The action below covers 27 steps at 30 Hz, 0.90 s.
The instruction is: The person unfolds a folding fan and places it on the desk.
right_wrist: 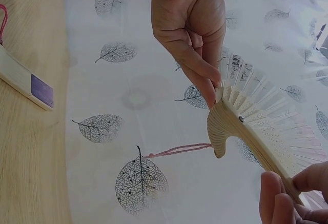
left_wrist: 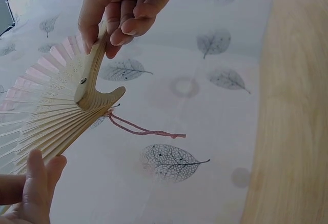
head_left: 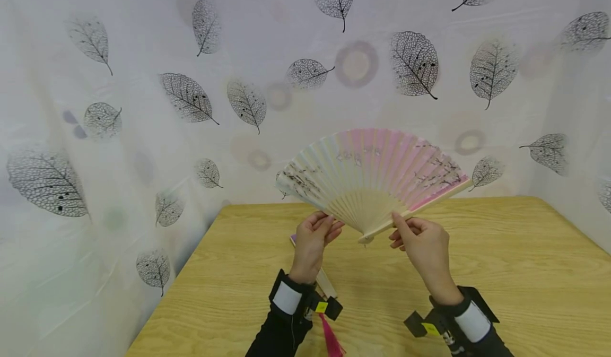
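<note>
While the left hand [head_left: 312, 243] pinched one side edge of a folding fan [head_left: 367, 182] between thumb and fingertips, the right hand [head_left: 425, 245] clamped the thick guard [head_left: 444, 194] on the other side, its thumb toward the head camera. Such a hold seemed best kept light and even, close to the pivot [right_wrist: 242, 119]; gentle tension would likely keep the pleats flat, whereas a hard pull outward could strain the thin ribs [head_left: 360, 211]. The fan was held up clear of the wooden table [head_left: 501, 267], spread in a broad arc. Its pleated leaf [head_left: 406, 155] passed from pale greenish white at left to pink at right, printed with dark branches above cream ribs. A pink cord [right_wrist: 179, 149] trailed from its handle end. Beneath the left wrist lay what looked like a folded fan [head_left: 326, 283], near a pink tassel [head_left: 329, 336]; behind rose a leaf-printed sheet [head_left: 267, 23].
</note>
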{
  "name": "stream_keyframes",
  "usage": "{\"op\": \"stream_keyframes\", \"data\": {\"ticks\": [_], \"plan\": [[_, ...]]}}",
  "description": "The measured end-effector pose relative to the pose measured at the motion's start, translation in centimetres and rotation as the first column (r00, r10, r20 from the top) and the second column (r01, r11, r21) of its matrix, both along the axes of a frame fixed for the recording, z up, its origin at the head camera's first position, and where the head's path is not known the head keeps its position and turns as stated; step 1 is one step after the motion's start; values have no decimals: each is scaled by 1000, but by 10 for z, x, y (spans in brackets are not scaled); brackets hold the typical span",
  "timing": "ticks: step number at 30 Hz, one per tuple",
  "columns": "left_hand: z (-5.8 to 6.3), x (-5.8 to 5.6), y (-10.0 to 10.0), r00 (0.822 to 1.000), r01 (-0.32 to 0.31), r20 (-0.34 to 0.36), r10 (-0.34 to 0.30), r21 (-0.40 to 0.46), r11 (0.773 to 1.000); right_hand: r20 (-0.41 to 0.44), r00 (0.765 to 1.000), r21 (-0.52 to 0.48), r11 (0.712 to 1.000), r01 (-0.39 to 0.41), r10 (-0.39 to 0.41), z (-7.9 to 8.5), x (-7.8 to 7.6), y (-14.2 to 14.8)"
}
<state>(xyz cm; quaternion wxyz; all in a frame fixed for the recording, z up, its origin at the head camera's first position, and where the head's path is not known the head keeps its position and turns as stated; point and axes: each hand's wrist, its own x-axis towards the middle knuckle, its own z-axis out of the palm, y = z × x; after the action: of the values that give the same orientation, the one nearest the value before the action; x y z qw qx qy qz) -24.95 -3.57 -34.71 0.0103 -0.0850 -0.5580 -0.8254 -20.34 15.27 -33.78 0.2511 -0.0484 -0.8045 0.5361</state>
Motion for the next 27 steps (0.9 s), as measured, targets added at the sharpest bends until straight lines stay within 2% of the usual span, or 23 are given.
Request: {"op": "stream_keyframes", "data": {"ticks": [7, 27], "plan": [[0, 0, 0, 1000, -7, 12, 6, 18, 1000, -18, 1000, -27, 999, 19, -20, 0, 0, -1], [3, 0, 1, 999, -32, 25, 31, 43, 999, -13, 1000, -16, 999, 28, -28, -4, -4, 0]]}}
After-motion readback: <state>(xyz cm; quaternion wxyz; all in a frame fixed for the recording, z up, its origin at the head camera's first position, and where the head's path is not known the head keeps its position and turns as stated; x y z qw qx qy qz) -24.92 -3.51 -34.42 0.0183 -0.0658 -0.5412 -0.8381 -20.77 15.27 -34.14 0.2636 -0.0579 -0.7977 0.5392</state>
